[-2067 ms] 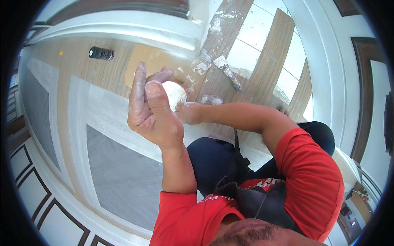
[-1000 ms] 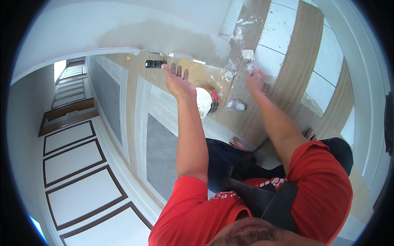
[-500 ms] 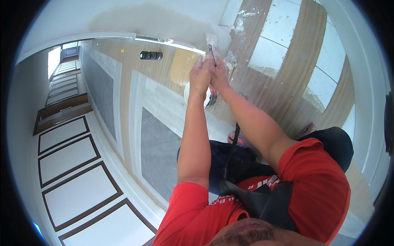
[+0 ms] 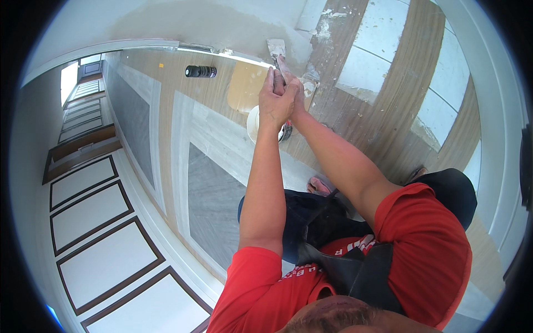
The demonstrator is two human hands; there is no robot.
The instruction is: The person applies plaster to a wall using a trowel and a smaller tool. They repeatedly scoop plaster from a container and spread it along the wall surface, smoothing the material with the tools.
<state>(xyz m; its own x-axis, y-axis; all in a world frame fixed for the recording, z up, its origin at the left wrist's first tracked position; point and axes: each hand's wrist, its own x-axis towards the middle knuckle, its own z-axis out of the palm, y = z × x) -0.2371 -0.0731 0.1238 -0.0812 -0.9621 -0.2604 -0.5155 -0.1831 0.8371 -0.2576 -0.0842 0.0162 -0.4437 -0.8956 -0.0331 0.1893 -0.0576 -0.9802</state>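
Note:
A putty knife (image 4: 275, 48) has its broad, smeared blade against the lower wall (image 4: 222, 28), where a greyish-tan patch of filler shows. My right hand (image 4: 297, 95) grips its handle, with one finger stretched along it toward the blade. Close against it, my left hand (image 4: 276, 105) is closed round the same handle, its thumb overlapping my right hand; the handle itself is mostly hidden. Just below both hands stands a white bucket (image 4: 253, 125), partly covered by my left wrist.
Left of the bucket lie a tan sheet (image 4: 242, 89) and a black bottle (image 4: 201, 71) on its side. Wood-look strips and white tiles (image 4: 363, 72), spattered with filler, cover the floor at right. Dark-framed white panels (image 4: 111, 250) line the left wall.
The putty knife's blade has moved slightly left and up along the wall, and its tilt has changed. My left hand has turned, bringing its thumb across my right hand.

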